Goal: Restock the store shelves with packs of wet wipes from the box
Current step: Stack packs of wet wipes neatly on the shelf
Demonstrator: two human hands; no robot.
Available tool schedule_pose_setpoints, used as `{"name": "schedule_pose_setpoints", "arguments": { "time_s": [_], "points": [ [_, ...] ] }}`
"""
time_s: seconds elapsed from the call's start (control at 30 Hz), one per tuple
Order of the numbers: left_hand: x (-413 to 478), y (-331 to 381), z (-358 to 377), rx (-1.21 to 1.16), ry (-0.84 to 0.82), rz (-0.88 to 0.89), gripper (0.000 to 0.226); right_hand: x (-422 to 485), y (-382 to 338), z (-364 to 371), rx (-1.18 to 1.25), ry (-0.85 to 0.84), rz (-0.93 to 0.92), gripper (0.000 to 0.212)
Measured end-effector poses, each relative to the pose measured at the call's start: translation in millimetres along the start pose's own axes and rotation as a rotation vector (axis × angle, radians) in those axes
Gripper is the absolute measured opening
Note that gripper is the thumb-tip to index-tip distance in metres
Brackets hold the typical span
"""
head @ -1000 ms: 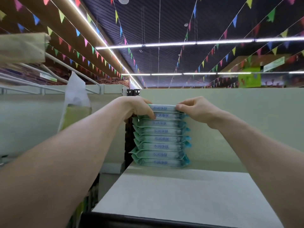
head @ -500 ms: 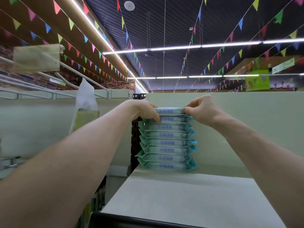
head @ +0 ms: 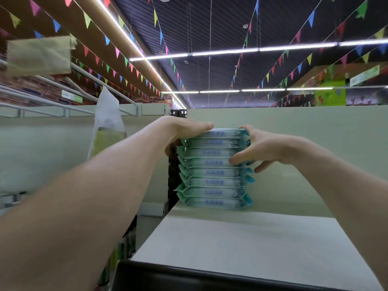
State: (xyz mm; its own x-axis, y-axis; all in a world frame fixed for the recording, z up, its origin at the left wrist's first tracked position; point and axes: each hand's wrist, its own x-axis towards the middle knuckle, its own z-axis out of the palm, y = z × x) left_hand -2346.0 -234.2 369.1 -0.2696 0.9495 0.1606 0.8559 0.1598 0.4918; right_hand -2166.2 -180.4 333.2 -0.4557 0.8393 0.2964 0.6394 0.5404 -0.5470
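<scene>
The shelf (head: pixel 231 238) carries the stack (head: pixel 214 172) far back, at its left edge. The left grip (head: pixel 184 129) lies flat on the top pack. The right grip (head: pixel 262 145), spread, braces the right side. An uneven release could slide the slick packs off the open left edge. There are eight flat teal packs with blue lettering, their crimped ends slightly staggered.

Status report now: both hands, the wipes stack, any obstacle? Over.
Left-hand grip flat on top of stack of eight teal plastic wet-wipe packs; right-hand grip touches its right side. Stack upright on pale green shelf. No obstacle seen.
</scene>
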Motion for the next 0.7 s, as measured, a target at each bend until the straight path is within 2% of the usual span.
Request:
{"name": "schedule_pose_setpoints", "arguments": {
  "time_s": [0.13,0.3,0.4,0.5,0.6,0.7],
  "points": [
    [1,0,3,0.045,0.034,0.031,0.068,7,3,8,-0.087,0.081,-0.044,0.079],
    [-3,1,5,0.111,0.056,0.058,0.067,7,4,12,-0.12,0.124,-0.08,0.08],
    [-3,1,7,0.196,0.116,0.108,0.068,8,5,8,-0.216,0.198,-0.104,0.095],
    [-1,1,9,0.378,0.256,0.254,0.056,6,-2,5,-0.312,0.24,-0.16,0.109],
    [-6,1,16,0.464,0.32,0.363,0.054,4,-10,11,-0.453,0.264,-0.243,0.103],
    [-6,-3,24,0.477,0.295,0.335,0.054,2,-15,15,-0.668,0.342,-0.263,0.084]
  ]
}}
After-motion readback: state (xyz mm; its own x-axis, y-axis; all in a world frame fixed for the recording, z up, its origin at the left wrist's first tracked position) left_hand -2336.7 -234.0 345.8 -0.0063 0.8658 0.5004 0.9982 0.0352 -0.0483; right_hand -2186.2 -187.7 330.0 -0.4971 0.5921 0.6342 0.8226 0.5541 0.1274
